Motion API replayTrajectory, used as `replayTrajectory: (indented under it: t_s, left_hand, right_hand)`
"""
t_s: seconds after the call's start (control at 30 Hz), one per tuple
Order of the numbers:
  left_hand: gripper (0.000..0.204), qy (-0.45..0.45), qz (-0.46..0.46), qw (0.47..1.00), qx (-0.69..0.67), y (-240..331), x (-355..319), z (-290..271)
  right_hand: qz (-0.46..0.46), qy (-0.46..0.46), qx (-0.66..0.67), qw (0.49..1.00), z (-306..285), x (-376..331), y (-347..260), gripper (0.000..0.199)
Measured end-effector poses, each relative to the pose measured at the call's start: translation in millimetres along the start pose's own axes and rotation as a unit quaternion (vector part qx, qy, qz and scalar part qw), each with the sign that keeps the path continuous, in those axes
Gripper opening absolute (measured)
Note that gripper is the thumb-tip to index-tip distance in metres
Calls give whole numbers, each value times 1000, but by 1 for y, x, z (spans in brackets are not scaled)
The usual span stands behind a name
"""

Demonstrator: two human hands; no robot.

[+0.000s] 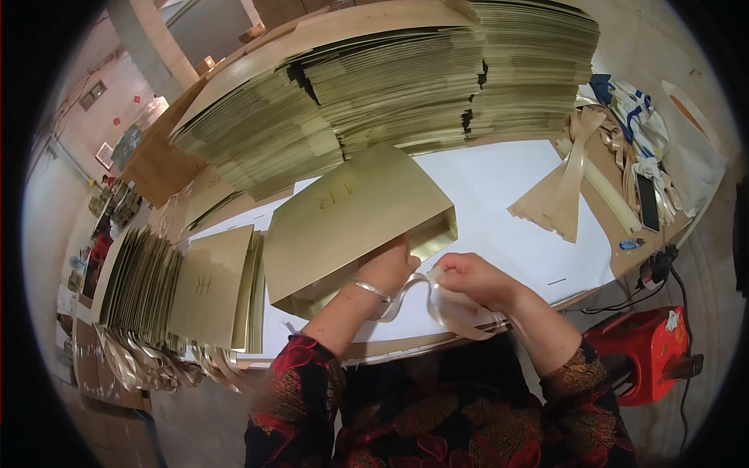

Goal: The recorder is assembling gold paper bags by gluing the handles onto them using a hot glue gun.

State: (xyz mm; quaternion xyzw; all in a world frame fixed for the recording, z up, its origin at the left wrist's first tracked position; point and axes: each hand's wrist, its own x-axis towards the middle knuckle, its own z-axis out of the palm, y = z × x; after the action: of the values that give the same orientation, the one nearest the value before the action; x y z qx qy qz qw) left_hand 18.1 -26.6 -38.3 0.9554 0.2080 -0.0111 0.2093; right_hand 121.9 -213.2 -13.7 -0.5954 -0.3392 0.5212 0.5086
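Note:
A gold paper bag (355, 214) lies on its side, opened out, with its mouth facing me. My left hand (388, 265) reaches into that mouth; its fingertips are hidden by the bag's edge, so I cannot tell what they hold. Just right of the opening, my right hand (472, 277) is closed in a pinch on a cream satin ribbon (437, 308). The ribbon loops down between the two hands and trails over the white sheet (499, 195) toward the table's near edge.
Tall stacks of flat gold bags (406, 86) line the back. Several bags with ribbon handles (144, 285) stand at the left. A fanned bundle of cut ribbons (566, 183), a phone (647, 201) and cloths (636, 109) lie right. A red stool (644, 351) stands beside the table.

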Motion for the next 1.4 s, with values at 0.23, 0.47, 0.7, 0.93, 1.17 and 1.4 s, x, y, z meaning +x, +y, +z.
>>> replayTrajectory:
  t_s: [0.23, 0.47, 0.7, 0.93, 1.17, 1.4]
  left_hand:
    - [50, -32, -77, 986, -146, -27, 15, -2]
    - [41, -66, -123, 951, -277, -21, 7, -22]
    - [32, -25, -83, 899, -429, -19, -3, -23]
    - [18, -38, -65, 885, -460, -21, -14, -35]
    - [22, -34, -60, 916, -394, -16, -13, -36]
    - [30, -19, -59, 928, -368, -13, -9, -31]
  right_hand:
    - [-187, 70, 138, 970, 30, -141, -110, 18]
    - [-91, 97, -131, 982, 38, -76, -92, 19]
    - [-107, 249, -135, 953, 48, 38, 30, 22]
    - [-85, 264, -104, 955, 57, 50, 40, 22]
    - [-257, 274, -308, 874, 63, 62, 56, 10]
    - [-55, 181, -147, 971, 48, 53, 29, 29]
